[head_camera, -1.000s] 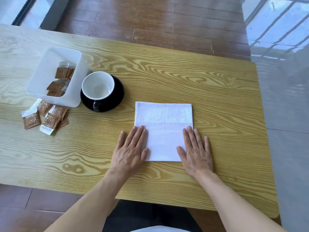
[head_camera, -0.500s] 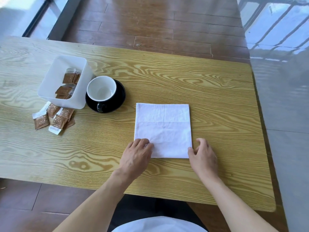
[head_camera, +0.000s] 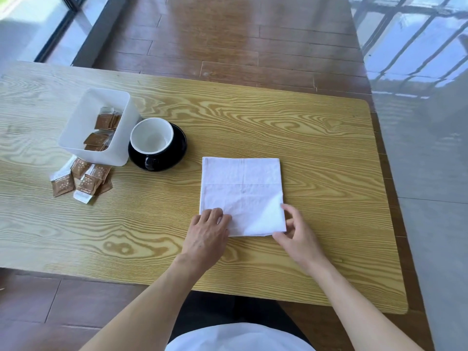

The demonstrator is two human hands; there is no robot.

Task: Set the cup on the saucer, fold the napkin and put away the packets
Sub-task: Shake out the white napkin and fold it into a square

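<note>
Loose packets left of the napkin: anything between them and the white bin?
Nothing visible. The loose packets lie on the table right against the near side of the white bin, whose top is open. The cup on its saucer stands to the right, off that path.

No words, brands or numbers can be read anywhere. The only print is on the packets (head_camera: 81, 179) — a cluster of pale dots on the brown face of each, too small to resolve into letters or a logo; their white end strips show no legible marks. The packets in the bin (head_camera: 97, 127) carry the same faint dotting — equally unreadable. The cup (head_camera: 152, 137), saucer (head_camera: 177, 150), napkin (head_camera: 241, 191) and table (head_camera: 316, 148) bear no lettering that can be made out.
</note>
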